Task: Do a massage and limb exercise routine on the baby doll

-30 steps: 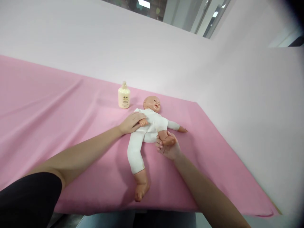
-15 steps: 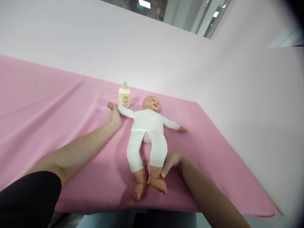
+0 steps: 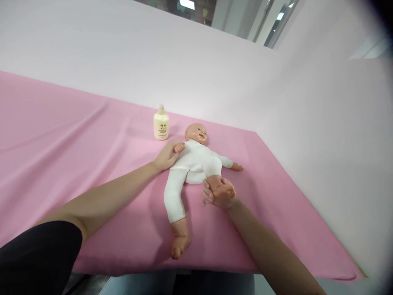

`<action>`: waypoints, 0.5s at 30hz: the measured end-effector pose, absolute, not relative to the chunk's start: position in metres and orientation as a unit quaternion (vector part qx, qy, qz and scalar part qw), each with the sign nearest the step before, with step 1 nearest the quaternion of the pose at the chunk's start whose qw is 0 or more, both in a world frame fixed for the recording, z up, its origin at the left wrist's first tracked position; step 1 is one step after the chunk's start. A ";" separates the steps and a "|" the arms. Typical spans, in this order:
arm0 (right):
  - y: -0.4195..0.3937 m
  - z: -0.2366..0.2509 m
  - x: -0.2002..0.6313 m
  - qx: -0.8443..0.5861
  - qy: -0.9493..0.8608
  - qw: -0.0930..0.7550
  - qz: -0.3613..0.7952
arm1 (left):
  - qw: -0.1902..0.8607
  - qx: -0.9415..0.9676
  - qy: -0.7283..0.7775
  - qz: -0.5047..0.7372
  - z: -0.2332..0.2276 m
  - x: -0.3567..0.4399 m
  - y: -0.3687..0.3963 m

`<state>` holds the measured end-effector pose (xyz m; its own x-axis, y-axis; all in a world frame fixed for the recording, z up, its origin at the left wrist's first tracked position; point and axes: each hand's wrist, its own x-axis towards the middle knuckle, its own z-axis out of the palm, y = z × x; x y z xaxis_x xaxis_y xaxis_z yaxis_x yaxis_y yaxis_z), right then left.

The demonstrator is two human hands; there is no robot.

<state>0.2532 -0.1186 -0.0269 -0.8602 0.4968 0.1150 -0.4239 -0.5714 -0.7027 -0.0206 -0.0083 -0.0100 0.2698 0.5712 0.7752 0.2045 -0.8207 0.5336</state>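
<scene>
A baby doll [image 3: 196,156] with a white cloth body lies face up on the pink cloth, its head away from me. My left hand [image 3: 166,156] is closed round the doll's arm on the left side, and the doll's small fist shows above my fingers, folded in by its shoulder. Round the lower leg on the right side, my right hand [image 3: 221,197] is closed, with that leg bent up toward the belly. The doll's other leg [image 3: 175,200] lies straight toward me, and its other arm [image 3: 230,163] is stretched out to the right.
A cream pump bottle [image 3: 161,125] stands upright just left of the doll's head. Pink cloth [image 3: 116,229] covers the table, with folds at the left. White walls [image 3: 215,82] rise behind and to the right, with a window [image 3: 233,20] at the top.
My left hand has brought the doll's arm from outstretched in to its shoulder. My right hand has lifted and bent the doll's leg up from straight toward its belly.
</scene>
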 end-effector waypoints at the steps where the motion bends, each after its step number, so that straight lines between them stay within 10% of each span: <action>1: -0.119 -0.021 0.253 -0.093 -0.358 0.293 0.882 | 0.147 0.821 0.226 0.503 -0.007 -0.020 -0.012; 9: -0.123 -0.002 0.249 -0.223 -0.296 0.337 0.866 | 0.139 0.844 0.210 0.473 -0.005 -0.019 -0.013; 15: -0.129 -0.020 0.256 -0.114 -0.416 0.175 0.885 | 0.253 0.601 0.313 0.691 -0.004 -0.023 -0.003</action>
<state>0.2558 -0.1292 -0.0202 -0.9127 0.4047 -0.0564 -0.2150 -0.5929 -0.7761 -0.0226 -0.0030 -0.0041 -0.1501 0.7257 0.6715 0.0253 -0.6761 0.7364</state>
